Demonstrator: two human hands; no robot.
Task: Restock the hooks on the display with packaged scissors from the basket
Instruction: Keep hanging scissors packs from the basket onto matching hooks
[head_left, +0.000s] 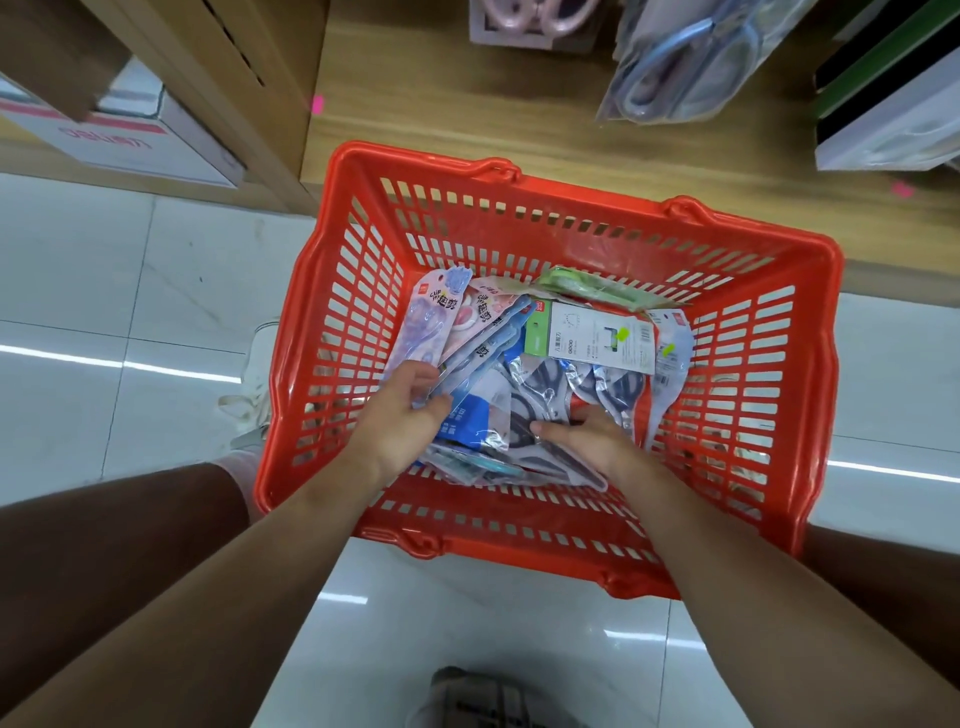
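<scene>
Basket (571, 564): red plastic with slatted walls, standing on the white tiled floor (130, 312).
Packaged scissors (613, 395): heaped on the basket's bottom, overlapping one another, none lifted above the basket's rim.
Fanned packets (467, 332): in the basket's left half; purple, pink and blue cards spread like a fan, tops leaning toward the left wall.
Left hand (400, 410): inside the basket at the near left, clamped on the lower ends of the fanned packets, thumb on top, fingers curled round the edge.
Dark-handled packet (535, 410): clear bag in the middle of the basket, black loops showing through.
Right hand (592, 441): inside the basket, just right of the middle, fingers bent over the dark-handled packet, thumb stretched along its near edge, pinching it.
Green-labelled packet (587, 338): toward the basket's far side, lying on top of the heap, white printed face up with yellow-green stickers.
Green packet (587, 288): against the basket's far wall, tilted.
Display base (467, 119): pale wood, just beyond the basket's far wall; touching or not, cannot tell.
Hanging packs (685, 67): beyond the basket's far right corner, blue-handled scissors in clear bags.
Pink pack (530, 18): beyond the basket's far wall, cut off by the top edge.
Shoe (257, 364): white, just outside the basket's left wall.
</scene>
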